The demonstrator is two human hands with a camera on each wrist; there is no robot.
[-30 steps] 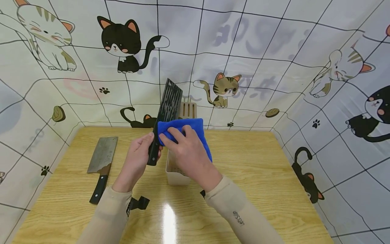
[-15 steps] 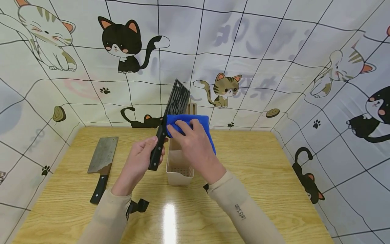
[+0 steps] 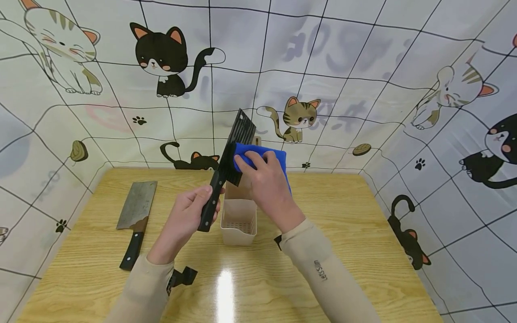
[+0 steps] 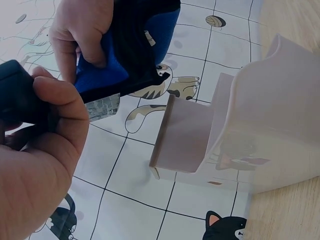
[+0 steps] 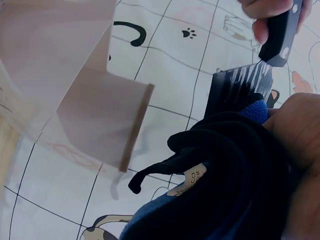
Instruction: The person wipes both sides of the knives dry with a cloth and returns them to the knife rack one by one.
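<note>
My left hand [image 3: 183,220] grips the black riveted handle of a cleaver [image 3: 243,130], held raised with its wide, dark-streaked blade tilted up to the right. My right hand [image 3: 268,186] holds a blue cloth [image 3: 279,154] against the middle of the blade. Bare blade shows above the cloth and below it near the handle. In the left wrist view, folds of the cloth [image 4: 117,67] hang by the blade, and the right thumb lies on it. A pale tag shows on the cloth [image 5: 225,165] in the right wrist view.
A beige plastic holder [image 3: 238,235] stands under the hands, a slotted piece [image 3: 256,141] rising at its back. Left on the wooden table [image 3: 331,215] lies a second cleaver [image 3: 137,206], grey-bladed and black-handled. Cat-patterned sheeting [image 3: 234,40] forms the back and sides.
Both hands have shifted right, and the cleaver leans further right. Cloth and right hand have slid up the blade, uncovering its part near the handle. The second cleaver has stayed put.
</note>
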